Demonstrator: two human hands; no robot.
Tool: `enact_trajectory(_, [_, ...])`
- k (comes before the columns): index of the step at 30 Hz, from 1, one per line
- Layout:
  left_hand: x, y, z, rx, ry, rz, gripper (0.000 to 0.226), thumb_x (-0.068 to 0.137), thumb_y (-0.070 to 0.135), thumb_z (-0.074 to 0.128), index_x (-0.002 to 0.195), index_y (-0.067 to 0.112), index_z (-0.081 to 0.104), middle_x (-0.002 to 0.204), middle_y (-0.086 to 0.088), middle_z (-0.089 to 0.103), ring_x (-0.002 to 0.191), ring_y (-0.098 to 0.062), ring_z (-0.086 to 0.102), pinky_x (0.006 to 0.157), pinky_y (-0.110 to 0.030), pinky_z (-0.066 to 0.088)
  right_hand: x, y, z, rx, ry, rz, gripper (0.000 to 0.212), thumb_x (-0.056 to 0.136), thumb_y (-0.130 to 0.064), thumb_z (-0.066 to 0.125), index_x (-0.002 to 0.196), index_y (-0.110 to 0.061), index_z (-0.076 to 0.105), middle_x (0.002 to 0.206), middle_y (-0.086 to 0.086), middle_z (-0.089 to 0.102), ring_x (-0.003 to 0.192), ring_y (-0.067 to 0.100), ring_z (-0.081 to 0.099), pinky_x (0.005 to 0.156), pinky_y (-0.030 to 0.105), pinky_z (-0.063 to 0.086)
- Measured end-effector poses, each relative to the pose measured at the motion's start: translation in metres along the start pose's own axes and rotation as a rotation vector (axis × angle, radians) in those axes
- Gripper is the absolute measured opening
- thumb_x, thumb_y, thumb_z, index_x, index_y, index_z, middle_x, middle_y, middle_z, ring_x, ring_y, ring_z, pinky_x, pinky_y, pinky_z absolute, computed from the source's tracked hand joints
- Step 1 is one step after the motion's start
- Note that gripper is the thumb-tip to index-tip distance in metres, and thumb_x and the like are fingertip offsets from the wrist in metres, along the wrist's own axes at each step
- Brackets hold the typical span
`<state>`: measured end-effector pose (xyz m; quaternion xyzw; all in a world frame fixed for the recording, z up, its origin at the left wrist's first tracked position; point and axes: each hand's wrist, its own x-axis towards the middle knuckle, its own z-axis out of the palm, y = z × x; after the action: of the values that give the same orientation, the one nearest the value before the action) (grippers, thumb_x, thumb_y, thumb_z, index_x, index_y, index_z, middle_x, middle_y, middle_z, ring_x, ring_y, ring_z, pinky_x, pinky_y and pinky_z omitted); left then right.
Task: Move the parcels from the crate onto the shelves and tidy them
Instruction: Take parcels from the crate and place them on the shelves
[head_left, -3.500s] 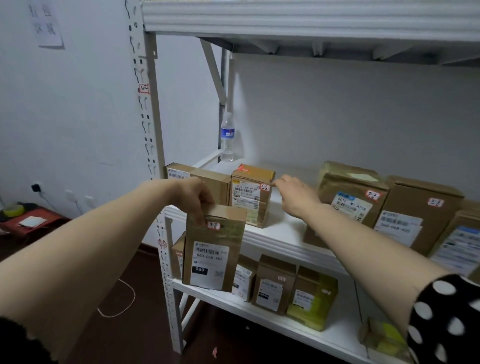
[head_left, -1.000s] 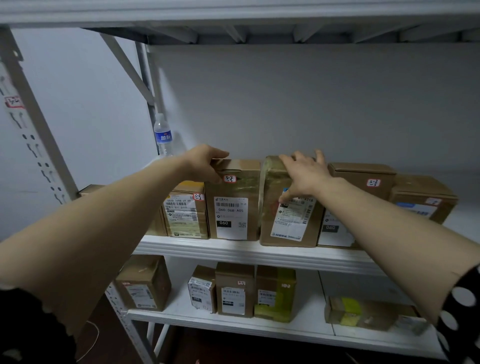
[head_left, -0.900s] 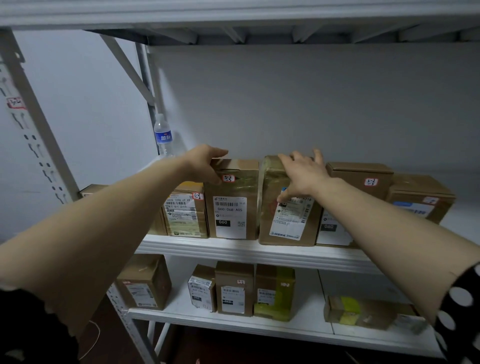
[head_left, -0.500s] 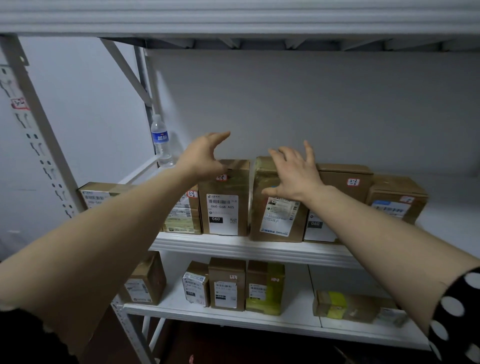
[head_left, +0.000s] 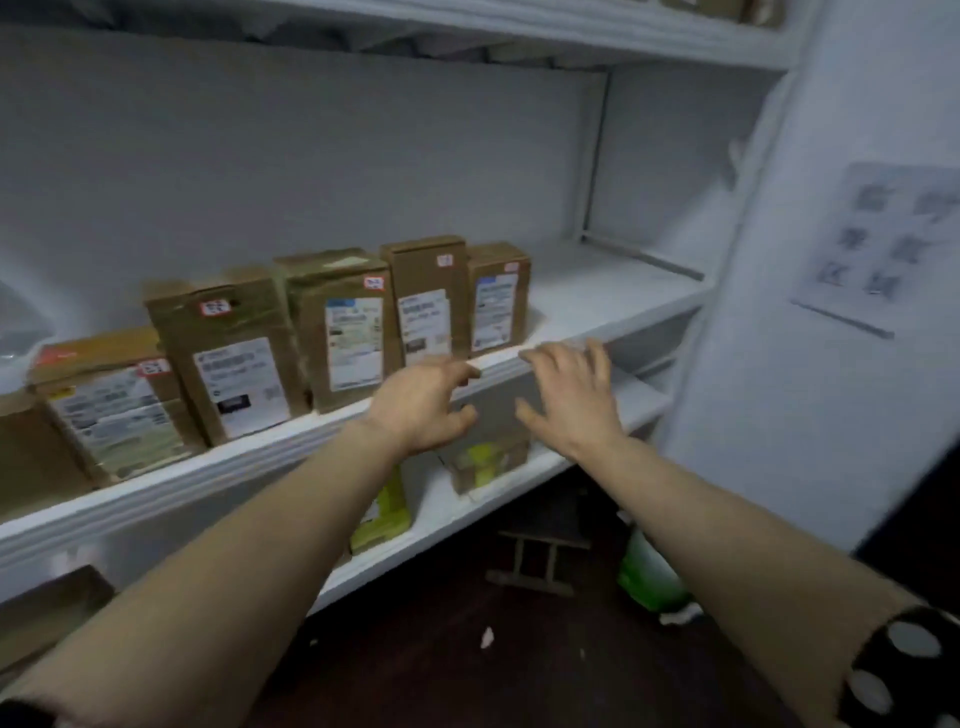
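Your left hand (head_left: 423, 405) and right hand (head_left: 571, 395) hang just off the shelf (head_left: 597, 291) lip at centre, each grip loosely spread and empty. The parcels (head_left: 343, 322) stand in a row at 10 o'clock. Reads as between placements: next you need the crate, which is out of view. Blur smears the labels, and the row runs off frame at 9 o'clock.

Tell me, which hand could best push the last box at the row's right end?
Probably the right hand, open and empty, just right of the end parcel. The left hand sits below its neighbour.
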<state>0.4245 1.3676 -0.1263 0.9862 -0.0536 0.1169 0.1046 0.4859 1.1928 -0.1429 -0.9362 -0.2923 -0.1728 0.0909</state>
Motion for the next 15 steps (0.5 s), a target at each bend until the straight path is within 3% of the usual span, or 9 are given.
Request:
enact_trajectory(5, [-0.008, 0.097, 0.059, 0.087, -0.280, 0.223, 0.069, 0.080, 0.050, 0.053, 0.144, 0.027, 0.039, 0.144, -0.002, 0.045, 0.132, -0.025, 0.039, 0.111, -0.038, 0.023, -0.133, 0.057, -0.015, -0.104, -0.215, 0.329, 0.063, 0.087, -0.040, 0.053, 0.143, -0.019, 0.032, 0.143, 0.006, 0.036, 0.136, 0.021, 0.029, 0.115, 0.045, -0.003])
enact_trajectory(8, [-0.020, 0.174, 0.084, 0.097, -0.392, 0.369, 0.072, 0.078, 0.051, 0.056, 0.144, 0.030, 0.037, 0.145, -0.001, 0.043, 0.134, -0.024, 0.036, 0.113, -0.040, 0.022, -0.217, 0.096, -0.040, -0.110, -0.310, 0.558, 0.061, 0.088, -0.039, 0.054, 0.143, -0.019, 0.034, 0.143, 0.007, 0.036, 0.134, 0.024, 0.035, 0.116, 0.044, 0.001])
enact_trajectory(11, [-0.043, 0.257, 0.100, 0.082, -0.483, 0.494, 0.070, 0.082, 0.042, 0.059, 0.146, 0.028, 0.034, 0.144, -0.003, 0.045, 0.132, -0.024, 0.040, 0.112, -0.039, 0.026, -0.299, 0.122, -0.072, -0.054, -0.338, 0.749, 0.059, 0.089, -0.037, 0.054, 0.143, -0.020, 0.035, 0.141, 0.007, 0.040, 0.129, 0.025, 0.042, 0.115, 0.041, 0.017])
enact_trajectory(13, [-0.062, 0.314, 0.107, 0.030, -0.541, 0.537, 0.069, 0.085, 0.038, 0.059, 0.147, 0.025, 0.032, 0.146, -0.003, 0.043, 0.133, -0.023, 0.040, 0.109, -0.035, 0.030, -0.355, 0.131, -0.095, -0.018, -0.336, 0.846, 0.058, 0.091, -0.034, 0.055, 0.143, -0.020, 0.036, 0.140, 0.006, 0.041, 0.125, 0.025, 0.047, 0.107, 0.039, 0.036])
enact_trajectory(15, [-0.085, 0.375, 0.114, -0.044, -0.598, 0.571, 0.069, 0.086, 0.035, 0.061, 0.148, 0.023, 0.032, 0.148, -0.003, 0.041, 0.134, -0.022, 0.040, 0.107, -0.031, 0.033, -0.415, 0.139, -0.118, -0.005, -0.328, 0.938, 0.056, 0.091, -0.030, 0.057, 0.143, -0.021, 0.037, 0.139, 0.005, 0.042, 0.123, 0.025, 0.048, 0.099, 0.038, 0.044])
